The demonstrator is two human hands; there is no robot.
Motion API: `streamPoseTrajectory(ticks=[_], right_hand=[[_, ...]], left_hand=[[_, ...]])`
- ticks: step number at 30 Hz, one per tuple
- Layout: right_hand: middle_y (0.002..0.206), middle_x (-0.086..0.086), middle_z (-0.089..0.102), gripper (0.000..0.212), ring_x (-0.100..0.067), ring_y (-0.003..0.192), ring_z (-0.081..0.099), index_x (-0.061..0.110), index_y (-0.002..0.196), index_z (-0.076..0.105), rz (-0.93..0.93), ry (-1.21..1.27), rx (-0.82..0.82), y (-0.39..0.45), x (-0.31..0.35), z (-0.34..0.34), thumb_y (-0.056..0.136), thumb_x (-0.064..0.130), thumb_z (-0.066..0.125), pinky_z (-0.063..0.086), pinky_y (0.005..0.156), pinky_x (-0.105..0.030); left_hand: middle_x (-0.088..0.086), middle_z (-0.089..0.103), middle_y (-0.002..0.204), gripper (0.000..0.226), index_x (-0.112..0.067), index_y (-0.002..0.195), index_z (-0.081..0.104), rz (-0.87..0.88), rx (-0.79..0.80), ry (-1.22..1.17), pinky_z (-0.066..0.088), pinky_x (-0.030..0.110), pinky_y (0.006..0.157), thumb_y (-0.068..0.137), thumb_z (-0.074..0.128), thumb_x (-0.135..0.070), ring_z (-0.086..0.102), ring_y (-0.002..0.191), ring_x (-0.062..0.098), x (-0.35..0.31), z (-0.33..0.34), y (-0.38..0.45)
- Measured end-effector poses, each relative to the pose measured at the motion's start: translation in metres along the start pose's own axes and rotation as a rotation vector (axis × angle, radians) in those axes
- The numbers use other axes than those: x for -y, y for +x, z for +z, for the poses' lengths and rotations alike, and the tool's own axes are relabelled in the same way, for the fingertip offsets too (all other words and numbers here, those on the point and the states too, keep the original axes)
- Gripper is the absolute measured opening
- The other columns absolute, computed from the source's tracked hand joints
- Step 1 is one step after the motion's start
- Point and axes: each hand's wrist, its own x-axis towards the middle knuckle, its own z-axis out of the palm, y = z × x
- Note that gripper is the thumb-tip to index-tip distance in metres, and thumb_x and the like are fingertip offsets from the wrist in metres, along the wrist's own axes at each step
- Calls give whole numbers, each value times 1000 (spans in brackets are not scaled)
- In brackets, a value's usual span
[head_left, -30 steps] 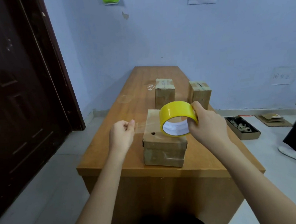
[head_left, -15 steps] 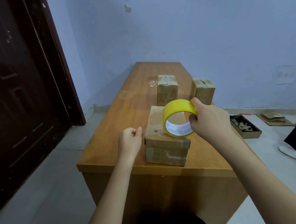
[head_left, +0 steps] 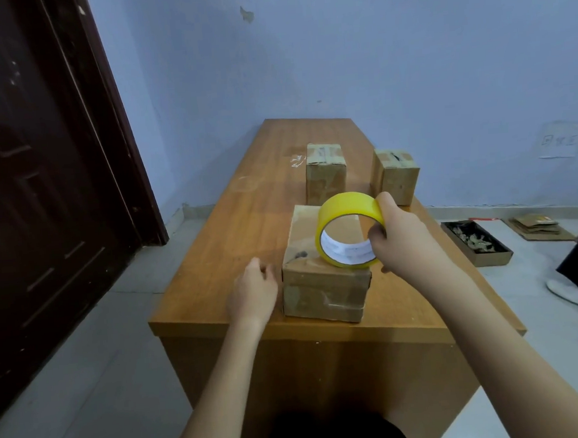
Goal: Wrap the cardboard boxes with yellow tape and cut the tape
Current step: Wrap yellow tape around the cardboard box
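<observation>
Gripping a glossy yellow tape roll (head_left: 348, 235) with thumb on its outer band and fingers hooked inside the white-lined core, the right hand (head_left: 407, 236) holds it upright on top of the nearest cardboard box (head_left: 322, 281), a creased brown box near the front edge of the smooth wooden table (head_left: 233, 229). The left hand (head_left: 251, 291) sits against that box's left side, fingers curled, though I cannot tell whether it pinches any tape. Two more taped boxes (head_left: 325, 173) (head_left: 394, 175) stand farther back.
</observation>
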Motion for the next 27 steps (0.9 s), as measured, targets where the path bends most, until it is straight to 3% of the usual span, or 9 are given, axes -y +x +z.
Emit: streamPoseTrajectory(ticks=[1,3,6,8,13,16,19,24,27], right_hand=[[79,-19,56,7,-39,68,60,9,99,35,3,15,5,0,0,0,94,5,38,54,64,-55],[79,-18,55,8,-38,69,60,9,100,35,3,28,13,0,-1,1,95,5,38,54,64,-56],[78,-18,55,9,-38,69,60,10,101,35,-7,37,6,1,-3,2,94,4,38,54,64,-56],[78,-16,55,11,-36,68,60,11,101,35,-12,58,-11,0,-5,4,93,5,40,55,63,-55],[80,-5,57,21,-29,73,61,17,99,39,18,172,-6,-6,-14,11,88,18,57,55,65,-46],[89,-9,56,11,-26,80,61,7,99,48,84,348,69,-3,-17,5,92,13,53,58,58,-39],[98,-13,51,9,-23,86,57,3,103,43,71,313,237,6,-14,-7,95,7,46,54,49,-26],[108,-16,57,10,-31,91,61,7,99,44,126,313,237,14,-42,-41,92,0,45,59,59,-41],[104,-9,57,12,-30,95,60,7,108,46,149,290,201,0,-66,-40,97,8,44,60,61,-43]], left_hand=[[-8,59,86,35,-12,118,55,44,-82,-21,38,23,58,101,36,-36,54,72,10,-4,-3,-5],[-13,55,115,46,-18,134,46,184,-160,-184,43,24,80,99,31,-44,55,102,7,-18,-9,-18],[-13,31,149,65,-21,148,29,491,-7,-66,22,28,113,94,27,-58,23,139,4,-33,0,-34],[-13,20,155,76,-19,150,22,561,4,207,12,23,112,89,26,-65,6,144,2,-32,8,-37],[0,39,149,84,-11,143,38,627,-108,380,29,30,110,85,29,-71,26,141,12,-24,9,-29],[1,42,147,84,-10,142,41,637,-136,447,27,26,107,86,27,-71,31,139,13,-26,8,-30],[-1,40,148,82,-12,143,40,647,-136,494,25,24,108,86,28,-70,30,140,11,-29,3,-32],[2,45,144,80,-13,139,46,638,-144,542,34,29,105,86,25,-69,38,136,13,-32,1,-33],[-2,32,152,83,-17,146,34,645,-94,554,26,26,110,85,20,-71,26,141,9,-35,4,-32]])
